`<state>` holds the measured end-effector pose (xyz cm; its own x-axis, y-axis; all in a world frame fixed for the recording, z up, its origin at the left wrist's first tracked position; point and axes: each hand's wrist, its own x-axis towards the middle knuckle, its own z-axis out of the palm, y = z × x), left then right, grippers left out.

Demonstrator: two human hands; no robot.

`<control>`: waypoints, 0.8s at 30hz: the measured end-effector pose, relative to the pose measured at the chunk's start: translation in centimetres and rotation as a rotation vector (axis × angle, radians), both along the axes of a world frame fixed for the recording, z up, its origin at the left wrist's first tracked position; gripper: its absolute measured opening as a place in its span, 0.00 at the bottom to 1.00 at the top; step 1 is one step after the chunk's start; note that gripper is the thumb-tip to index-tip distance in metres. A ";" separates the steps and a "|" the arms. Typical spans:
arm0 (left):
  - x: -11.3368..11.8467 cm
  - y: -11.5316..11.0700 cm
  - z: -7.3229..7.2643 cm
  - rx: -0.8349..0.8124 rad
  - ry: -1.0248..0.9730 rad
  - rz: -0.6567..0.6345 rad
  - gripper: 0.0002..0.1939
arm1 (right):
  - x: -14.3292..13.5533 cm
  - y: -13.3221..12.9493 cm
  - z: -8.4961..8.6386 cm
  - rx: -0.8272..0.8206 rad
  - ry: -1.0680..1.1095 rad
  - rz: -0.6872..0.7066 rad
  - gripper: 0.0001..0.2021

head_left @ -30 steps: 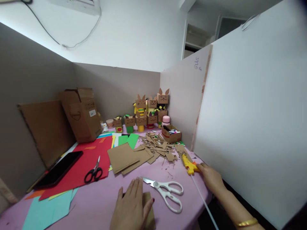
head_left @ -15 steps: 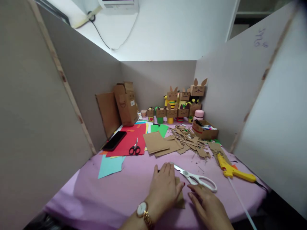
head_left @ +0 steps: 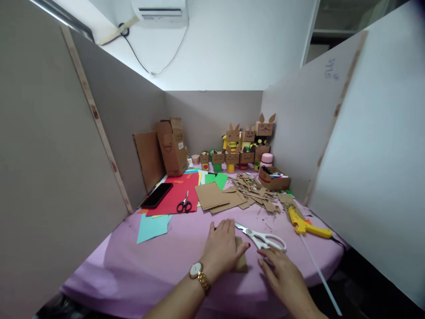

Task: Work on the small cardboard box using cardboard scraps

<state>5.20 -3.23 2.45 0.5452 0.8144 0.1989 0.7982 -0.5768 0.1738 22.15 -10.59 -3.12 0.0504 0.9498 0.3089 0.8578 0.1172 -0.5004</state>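
My left hand [head_left: 223, 244], with a gold watch on its wrist, lies flat over a small piece of brown cardboard [head_left: 241, 261] on the purple cloth. Only the right part of that cardboard shows; the hand covers the remainder. My right hand [head_left: 282, 270] rests just right of it, fingers loosely bent, thumb apart, with nothing visible in its grasp. White-handled scissors [head_left: 260, 239] lie beyond the right hand, close to its fingertips, blades pointing to the far left. I cannot tell if the fingertips touch the handle.
A yellow glue gun [head_left: 308, 228] with a long glue stick lies at the right. Cardboard squares [head_left: 212, 195] and a heap of scraps [head_left: 254, 192] are further back. Black scissors [head_left: 184, 204] and a phone [head_left: 157, 195] rest left, near red paper [head_left: 179, 195]. Cardboard animal figures [head_left: 232, 158] stand behind.
The head view has shifted slightly, so the right-hand things sit further left in the picture. Both hands keep nearly the same pose, the left one flat on the cardboard.
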 end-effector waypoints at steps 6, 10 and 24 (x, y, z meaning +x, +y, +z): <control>-0.6 0.7 1.4 -0.106 0.047 -0.030 0.40 | 1.0 0.1 -0.2 -0.016 0.086 0.010 0.17; 0.0 0.9 1.5 -0.072 0.041 -0.013 0.38 | 1.3 0.4 -0.8 -0.026 0.140 0.021 0.16; 0.4 0.8 0.7 -0.130 -0.120 -0.027 0.35 | -2.1 0.7 -0.4 -0.137 0.834 0.035 0.21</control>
<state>5.64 -2.41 3.13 0.5458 0.8229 0.1578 0.7518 -0.5641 0.3414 20.07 -9.85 -3.48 0.1801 0.9815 0.0655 0.1982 0.0290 -0.9797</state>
